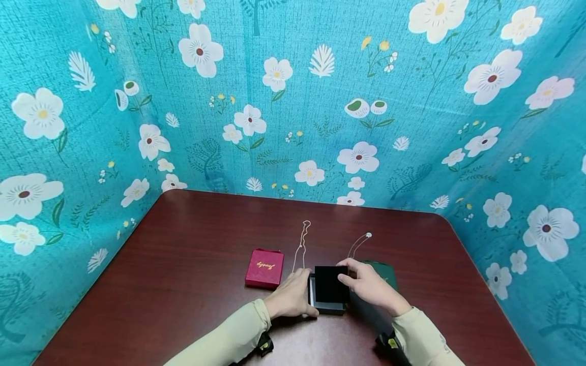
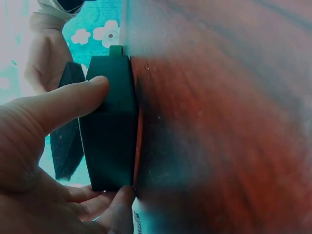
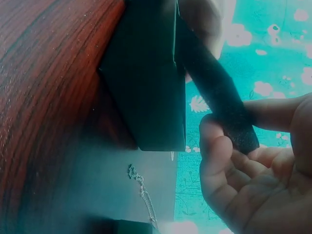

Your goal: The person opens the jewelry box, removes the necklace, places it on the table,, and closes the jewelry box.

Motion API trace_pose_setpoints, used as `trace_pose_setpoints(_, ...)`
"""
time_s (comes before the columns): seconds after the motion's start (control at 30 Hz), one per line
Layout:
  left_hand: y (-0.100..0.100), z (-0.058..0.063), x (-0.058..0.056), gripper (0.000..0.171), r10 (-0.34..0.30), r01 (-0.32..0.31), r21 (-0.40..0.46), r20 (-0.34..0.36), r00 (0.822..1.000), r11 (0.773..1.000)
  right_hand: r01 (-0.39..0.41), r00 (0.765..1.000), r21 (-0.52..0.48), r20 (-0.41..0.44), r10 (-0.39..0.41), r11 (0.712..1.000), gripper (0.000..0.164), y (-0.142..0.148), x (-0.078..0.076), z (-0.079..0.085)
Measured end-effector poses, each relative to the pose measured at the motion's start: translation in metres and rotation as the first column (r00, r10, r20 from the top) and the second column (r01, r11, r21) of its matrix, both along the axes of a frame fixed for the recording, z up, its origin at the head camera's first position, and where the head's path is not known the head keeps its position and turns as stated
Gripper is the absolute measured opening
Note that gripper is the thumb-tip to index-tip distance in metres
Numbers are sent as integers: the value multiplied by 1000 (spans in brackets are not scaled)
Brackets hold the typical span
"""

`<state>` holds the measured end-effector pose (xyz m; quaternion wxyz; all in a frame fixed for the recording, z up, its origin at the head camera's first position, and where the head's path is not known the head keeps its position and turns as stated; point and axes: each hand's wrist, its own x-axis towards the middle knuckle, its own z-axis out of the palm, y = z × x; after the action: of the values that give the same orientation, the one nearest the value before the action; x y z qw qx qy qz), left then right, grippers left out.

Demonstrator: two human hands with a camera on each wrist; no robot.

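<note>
A small dark box (image 1: 330, 310) lies open on the table, its pale interior partly showing. My left hand (image 1: 291, 296) grips this box, with the thumb on the near wall and the fingers at its far side. Above the box, my right hand (image 1: 372, 288) pinches the edge of a flat, square black foam pad (image 1: 330, 284). In the right wrist view the pad (image 3: 219, 92) stands tilted, clear of the box at the held end. Whether its other end touches the box I cannot tell.
A red jewelry box (image 1: 264, 267) with gold lettering sits left of my left hand. A green box (image 1: 385, 273) is partly hidden behind my right hand. Beyond the hands lie a thin chain necklace (image 1: 300, 246) and another chain with a white pendant (image 1: 368, 235).
</note>
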<state>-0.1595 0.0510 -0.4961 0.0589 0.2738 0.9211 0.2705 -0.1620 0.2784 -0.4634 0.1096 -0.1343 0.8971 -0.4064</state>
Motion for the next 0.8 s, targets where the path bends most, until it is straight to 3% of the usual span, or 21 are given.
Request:
trace_pose_setpoints(0.57, -1, -3, -2, 89, 19, -20, 28, 43, 999, 999, -48, 999, 53, 6, 47, 997, 15, -12, 1, 0)
trace_pose_setpoints(0.8, -1, -3, -2, 92, 18, -19, 19, 39, 999, 1000, -63, 991, 163, -110, 82, 985, 14, -17, -1, -1)
